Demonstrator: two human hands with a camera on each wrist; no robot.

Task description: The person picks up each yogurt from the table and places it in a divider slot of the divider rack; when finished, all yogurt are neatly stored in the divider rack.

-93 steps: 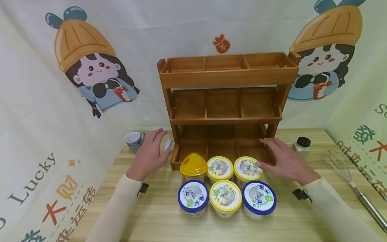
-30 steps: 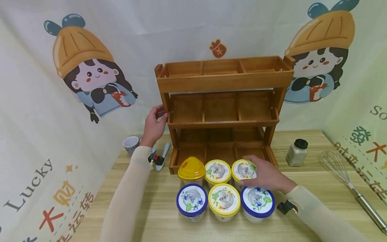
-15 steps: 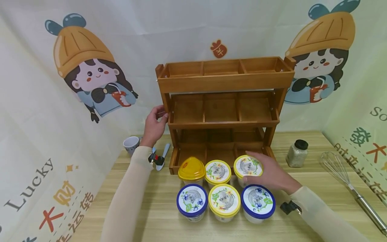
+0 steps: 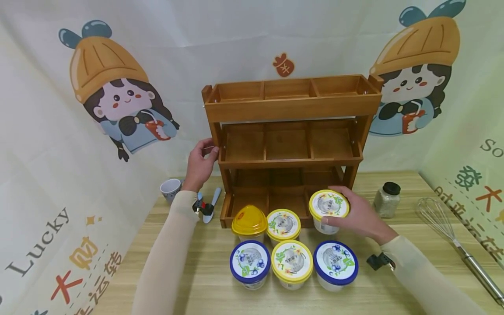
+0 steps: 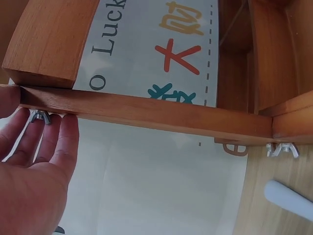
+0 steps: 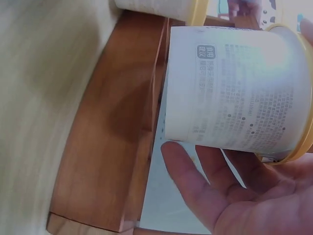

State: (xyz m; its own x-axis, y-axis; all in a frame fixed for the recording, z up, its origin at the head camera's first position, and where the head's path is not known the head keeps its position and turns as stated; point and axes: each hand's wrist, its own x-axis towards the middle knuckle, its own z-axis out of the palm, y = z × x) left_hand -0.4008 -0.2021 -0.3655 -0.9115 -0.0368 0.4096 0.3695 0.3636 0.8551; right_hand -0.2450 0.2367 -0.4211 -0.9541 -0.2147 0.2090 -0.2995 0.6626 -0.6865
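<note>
Head view: right hand [image 4: 360,216] lifts a yellow-lidded cup [image 4: 328,209] — fingers curled round it — while left hand [image 4: 201,164], thumb and fingers clasping, steadies the wooden rack [image 4: 289,140].

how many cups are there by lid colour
yellow flat lids: 3, namely the cup held in the right hand, the one in the back row and the one in the front row
blue lids: 2, front left and front right
yellow domed lid: 1
total: 6 cups
</note>
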